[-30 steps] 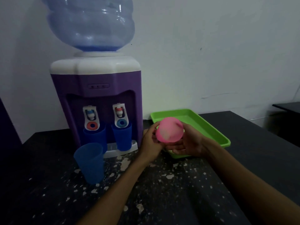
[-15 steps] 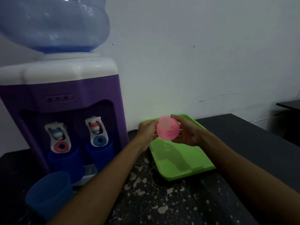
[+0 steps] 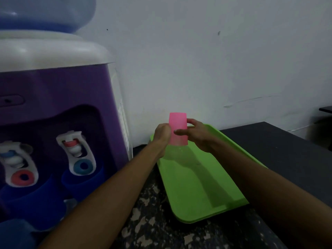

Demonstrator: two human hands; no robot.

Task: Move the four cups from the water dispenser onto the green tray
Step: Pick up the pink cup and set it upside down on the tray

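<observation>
We see the purple water dispenser [image 3: 59, 112] filling the left side, its white top under a blue bottle [image 3: 45, 13], with two taps set in its front recess. Beside it on the dark speckled tabletop [image 3: 154, 229] lies the green tray [image 3: 195, 191], long and shallow, its far end near the white wall. Two dark blue cups stand under the taps: one [image 3: 34, 196] below the red-ringed lever, the other [image 3: 84, 184] below the blue-ringed lever. A third blue cup [image 3: 16, 234] sits at the lower left edge, in front of the dispenser, only partly in view.

Over the far end of the tray we hold the pink cup [image 3: 177, 129] between both hands. It seems to be upside down, narrower end up, though the dim light leaves that uncertain. Its lower rim appears to hang just above the tray floor, not touching. Our left hand [image 3: 161, 133] is closed against the cup's left side, fingers curled. Our right hand [image 3: 195, 133] pinches it from the right, thumb across the front of the cup and fingers round the back.
</observation>
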